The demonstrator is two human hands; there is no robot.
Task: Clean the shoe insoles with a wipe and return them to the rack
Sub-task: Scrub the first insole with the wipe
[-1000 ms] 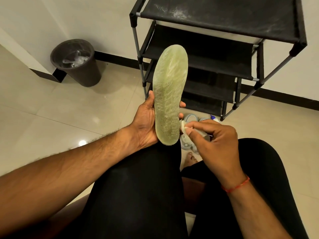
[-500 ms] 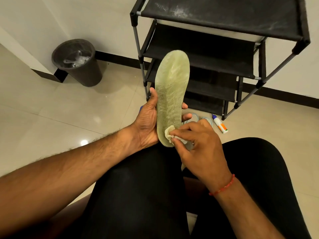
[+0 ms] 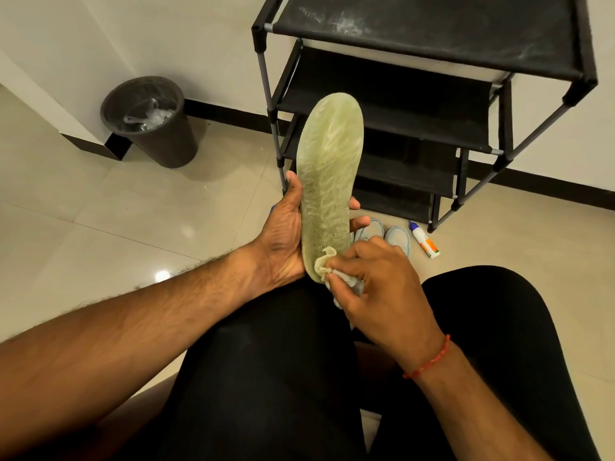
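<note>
The left hand (image 3: 283, 234) gripped the green insole (image 3: 327, 181) upright, fingers curled behind it. The right hand (image 3: 376, 281) pinched a crumpled wipe (image 3: 324, 264) against its heel end.

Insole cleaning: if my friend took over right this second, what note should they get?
Left hand grips the pale green mesh-textured insole by its edges, toe end pointing toward the black metal-and-fabric shoe rack.
Right hand pinches the crumpled white wipe against the insole's heel end.
Done: the wipe is on the heel; how much is already clean cannot be told.
Left: wipe the rest, then set the insole on the rack. Any other insole is out of view.
</note>
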